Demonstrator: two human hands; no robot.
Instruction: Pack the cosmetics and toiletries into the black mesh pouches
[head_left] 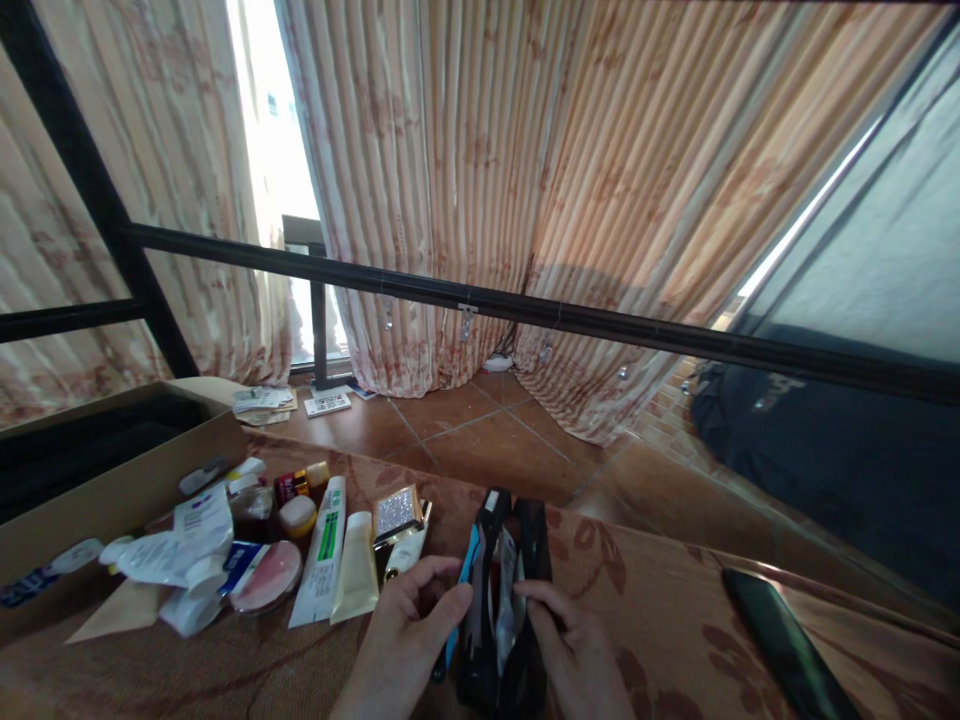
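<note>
A black pouch (pixel 477 640) lies in front of me on the cloth, its top opened lengthwise. Inside it I see clear, shiny packaging (pixel 508 600); the rest of its contents is hard to make out. My left hand (pixel 409 635) grips the pouch's left side between thumb and fingers, beside a slim blue item (pixel 466 572) along that edge. On the other side, my right hand (pixel 571 640) holds the right wall, fingertips at the opening. Nearest the left hand are a cream tube (pixel 357 570), a white-and-green tube (pixel 322 560) and a glittery compact (pixel 397 514).
Further left lie several bottles and tubes, a round pink container (pixel 268 578) and a long cardboard box (pixel 187 450). A dark phone (pixel 787 640) rests at the right. Beyond the cloth-covered surface (pixel 645 590), a black metal rail (pixel 420 290) crosses before the curtains (pixel 480 150).
</note>
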